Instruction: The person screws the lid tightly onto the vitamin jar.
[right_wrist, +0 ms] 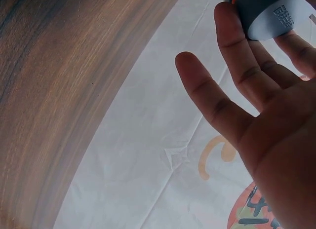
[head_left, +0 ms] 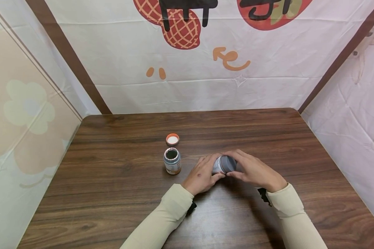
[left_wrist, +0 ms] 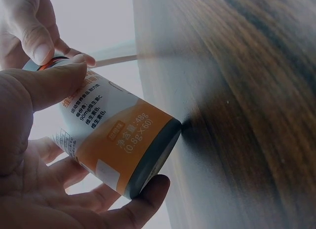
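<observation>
A capped bottle (head_left: 219, 165) with an orange-and-white label (left_wrist: 106, 120) is tilted over the table, its dark cap (head_left: 228, 164) toward the right. My left hand (head_left: 202, 174) grips the body, thumb on one side and fingers curled round the other; the left wrist view shows the grey base near one fingertip. My right hand (head_left: 257, 170) holds the cap (right_wrist: 271, 17) between thumb and fingers, with one finger standing off it in the right wrist view. Left of both hands, an uncapped bottle (head_left: 172, 165) stands upright, its mouth ringed with torn foil.
Behind the uncapped bottle lies a loose cap (head_left: 172, 139), white inside with an orange rim. The wooden table (head_left: 112, 193) reaches back to a printed cloth wall (head_left: 127, 69), and more cloth hangs at left and right.
</observation>
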